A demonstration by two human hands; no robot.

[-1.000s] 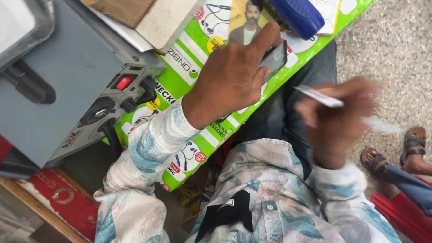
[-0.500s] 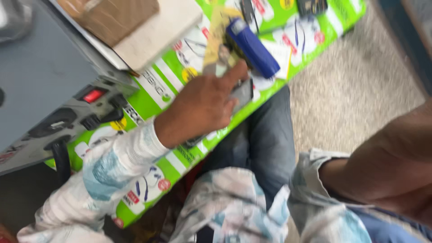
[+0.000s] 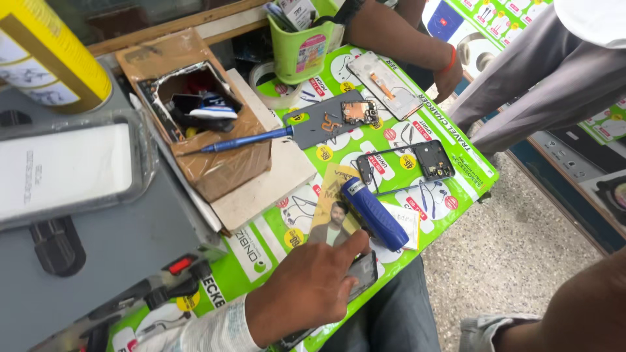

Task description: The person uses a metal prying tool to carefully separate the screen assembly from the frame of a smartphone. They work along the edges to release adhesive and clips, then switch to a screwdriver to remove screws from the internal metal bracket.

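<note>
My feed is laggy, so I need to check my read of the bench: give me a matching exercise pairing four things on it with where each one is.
Things:
1. blue screwdriver
2. blue lighter
3. green pen holder
4. dark phone

Places:
A. at the table's far edge, stuffed with tools
B. under the left hand, at the near edge
C. lying across the torn cardboard box
D. resting on a printed card, beside a white slip

Pairs: 1-C, 2-D, 3-A, 4-B
</note>
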